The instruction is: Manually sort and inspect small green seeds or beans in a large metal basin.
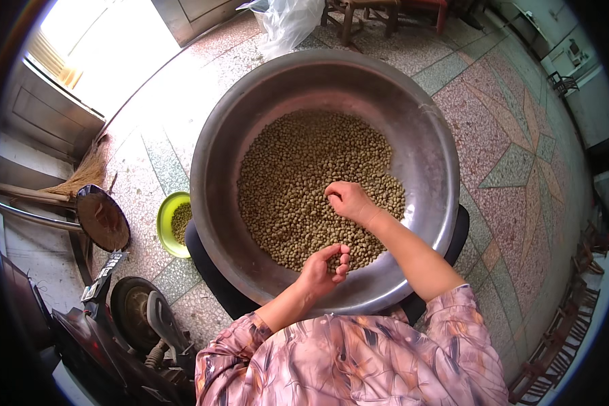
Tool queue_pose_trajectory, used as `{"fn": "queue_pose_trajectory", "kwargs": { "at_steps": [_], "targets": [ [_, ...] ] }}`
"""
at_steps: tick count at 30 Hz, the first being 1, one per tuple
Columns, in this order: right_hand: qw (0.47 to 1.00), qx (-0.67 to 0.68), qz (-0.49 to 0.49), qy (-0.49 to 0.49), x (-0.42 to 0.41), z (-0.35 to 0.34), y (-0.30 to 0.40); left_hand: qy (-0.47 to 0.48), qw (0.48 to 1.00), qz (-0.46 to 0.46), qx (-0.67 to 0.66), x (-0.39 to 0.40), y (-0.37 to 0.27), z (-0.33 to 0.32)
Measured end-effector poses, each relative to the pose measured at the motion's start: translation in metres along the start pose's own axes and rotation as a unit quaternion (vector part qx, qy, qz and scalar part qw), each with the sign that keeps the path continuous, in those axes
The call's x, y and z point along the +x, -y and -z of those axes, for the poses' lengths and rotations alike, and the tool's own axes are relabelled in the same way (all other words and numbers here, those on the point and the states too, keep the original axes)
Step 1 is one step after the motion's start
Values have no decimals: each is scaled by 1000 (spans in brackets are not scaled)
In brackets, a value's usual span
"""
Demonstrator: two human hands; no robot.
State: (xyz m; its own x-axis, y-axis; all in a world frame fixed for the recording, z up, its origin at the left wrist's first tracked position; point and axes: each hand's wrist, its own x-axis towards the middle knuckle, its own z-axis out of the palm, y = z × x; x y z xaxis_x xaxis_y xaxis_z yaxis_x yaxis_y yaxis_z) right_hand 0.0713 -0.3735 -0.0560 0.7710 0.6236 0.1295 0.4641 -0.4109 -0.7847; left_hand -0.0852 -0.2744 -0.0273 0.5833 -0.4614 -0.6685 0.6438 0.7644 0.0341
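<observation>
A wide metal basin (425,127) sits before me, partly over my dark-clad legs. Small tan-green dried beans or seeds (304,167) cover much of its bottom. My left hand (325,270) is at the near side of the heap, palm turned up and fingers curled; whether anything lies inside them is hidden. Farther in and to the right, my right hand (352,202) is low over the heap with its fingers bent inward. Its fingertips are mostly hidden, so I cannot see if it pinches a bean.
Left of the basin, a lime-green bowl (163,223) holds similar beans. A straw broom (89,170), a round-topped stool-like object (103,218) and a motorbike (137,314) are farther left. Beyond the basin are a clear plastic bag (289,25) and a wooden stool (358,10).
</observation>
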Motion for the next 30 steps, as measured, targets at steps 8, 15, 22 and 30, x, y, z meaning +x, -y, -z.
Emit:
{"fn": "queue_pose_trajectory", "kwargs": {
  "at_steps": [8,15,22,30],
  "targets": [
    [982,-184,-31,39,-11,-14,4,7,1000,1,-3,0,0,0],
    [985,-106,-129,42,-2,3,10,18,1000,1,-8,0,-2,2],
    [791,371,-196,445,-1,55,46,-88,991,-79,-64,-7,-3,-19],
    [967,-215,-51,-123,1,27,-25,19,1000,11,-18,4,0,1]
  ]
}}
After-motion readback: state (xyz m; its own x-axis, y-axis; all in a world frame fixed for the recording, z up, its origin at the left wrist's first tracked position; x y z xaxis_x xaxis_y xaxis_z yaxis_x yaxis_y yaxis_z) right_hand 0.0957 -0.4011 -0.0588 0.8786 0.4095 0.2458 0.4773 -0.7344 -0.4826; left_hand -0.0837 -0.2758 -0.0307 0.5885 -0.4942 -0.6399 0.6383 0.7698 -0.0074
